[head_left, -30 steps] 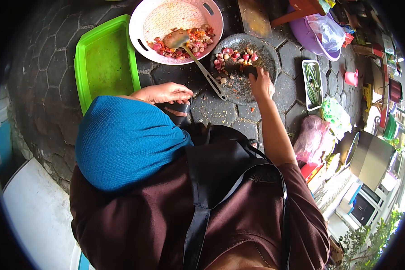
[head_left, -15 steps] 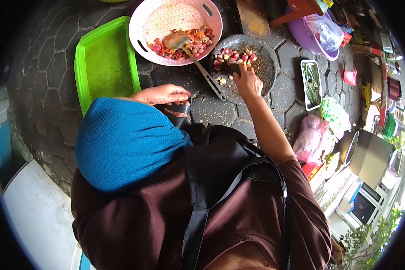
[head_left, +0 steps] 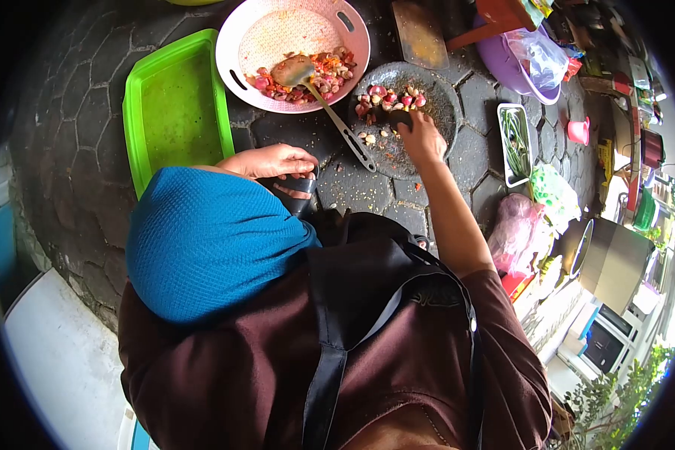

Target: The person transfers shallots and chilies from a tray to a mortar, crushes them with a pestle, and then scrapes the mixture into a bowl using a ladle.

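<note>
My right hand [head_left: 426, 141] is closed around a dark stone pestle [head_left: 400, 118] over the wide stone mortar [head_left: 446, 94]. Red shallots [head_left: 379, 93] are heaped at the mortar's far side, and pale garlic-like pieces [head_left: 369, 139] lie nearer its left edge. My left hand [head_left: 279, 159] rests by my sandalled foot [head_left: 296, 185], fingers loosely stretched and holding nothing. Left of the mortar, a pink round tray [head_left: 251, 41] holds a pile of chopped shallots and red bits [head_left: 341, 71]. A metal spatula [head_left: 337, 124] leans across its rim, the handle reaching toward the mortar.
A green rectangular tray [head_left: 169, 112] lies at left. To the right are a white tray of long green vegetables [head_left: 515, 142], a purple basin [head_left: 495, 56] with plastic bags, a pink cup [head_left: 578, 130] and a pink bag [head_left: 514, 229]. A board [head_left: 420, 34] lies behind the mortar.
My right hand with the pestle has shifted slightly toward me and right across the mortar. My left hand stays in place.
</note>
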